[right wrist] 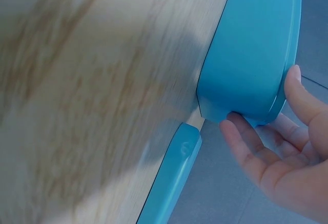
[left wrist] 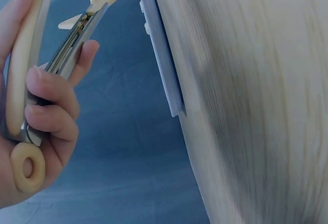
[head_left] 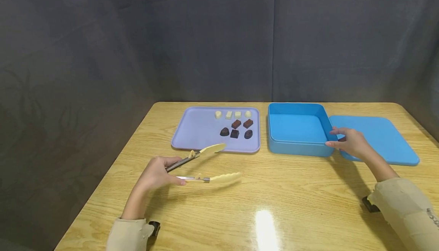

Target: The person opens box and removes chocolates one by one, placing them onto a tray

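My left hand holds a pair of tongs with cream scalloped tips, fingers curled round the metal arms. The tong arms are spread, with nothing between the tips, just in front of a lavender tray. Several chocolates lie in rows on the tray's right half: white, brown and dark. To its right stands an open blue box with a bare floor. My right hand grips the box's front right corner, thumb at the rim and fingers against the side wall.
A flat blue lid lies right of the box, partly behind the right hand. Everything rests on a wooden table. Dark grey cloth hangs behind and along the sides.
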`<state>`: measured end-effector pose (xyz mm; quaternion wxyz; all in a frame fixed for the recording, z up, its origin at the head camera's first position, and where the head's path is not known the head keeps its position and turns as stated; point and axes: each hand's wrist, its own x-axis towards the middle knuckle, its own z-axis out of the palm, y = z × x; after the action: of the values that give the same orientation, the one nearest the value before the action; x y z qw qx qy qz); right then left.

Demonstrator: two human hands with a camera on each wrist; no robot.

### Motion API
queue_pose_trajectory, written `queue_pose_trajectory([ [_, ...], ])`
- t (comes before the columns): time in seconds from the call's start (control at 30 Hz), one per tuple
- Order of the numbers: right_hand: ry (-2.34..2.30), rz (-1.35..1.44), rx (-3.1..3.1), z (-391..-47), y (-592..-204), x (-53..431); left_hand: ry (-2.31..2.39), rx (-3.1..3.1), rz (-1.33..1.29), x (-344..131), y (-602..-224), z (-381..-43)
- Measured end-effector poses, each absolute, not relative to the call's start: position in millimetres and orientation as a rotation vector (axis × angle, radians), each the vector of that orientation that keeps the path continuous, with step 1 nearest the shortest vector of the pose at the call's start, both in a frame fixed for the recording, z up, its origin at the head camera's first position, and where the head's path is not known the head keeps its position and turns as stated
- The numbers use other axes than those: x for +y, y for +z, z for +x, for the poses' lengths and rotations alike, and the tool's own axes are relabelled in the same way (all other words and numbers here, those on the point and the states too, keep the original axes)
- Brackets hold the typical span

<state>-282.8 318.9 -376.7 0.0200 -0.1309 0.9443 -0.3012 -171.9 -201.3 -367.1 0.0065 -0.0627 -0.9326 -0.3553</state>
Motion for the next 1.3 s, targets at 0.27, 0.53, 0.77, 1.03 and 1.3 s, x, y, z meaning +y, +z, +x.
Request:
queue_pose_trajectory([
  [0.27,-0.94,-0.406,2.928,-282.4,-376.7,319.0,-1.134,-2.941,-0.243,-202.3,-369.9,-171.2],
  [0.53,-0.93,-0.402,2.936,-282.5,-376.7,318.9,-1.115,-2.974,-0.325,-203.1,-373.7,-170.8],
  [0.77,-0.926,-0.402,2.937,-282.1,-376.6,318.3,-0.964,-3.045,-0.332,-204.5,-372.6,-170.9],
  [1.03,-0.929,-0.398,2.935,-281.8,-376.6,318.7,-0.632,-3.12,-0.395,-202.2,-376.5,-175.5],
  [1.3,-0.919,-0.381,2.933,-282.5,-376.5,319.1,-0.439,-3.178,-0.416,-193.6,-376.9,-175.9],
])
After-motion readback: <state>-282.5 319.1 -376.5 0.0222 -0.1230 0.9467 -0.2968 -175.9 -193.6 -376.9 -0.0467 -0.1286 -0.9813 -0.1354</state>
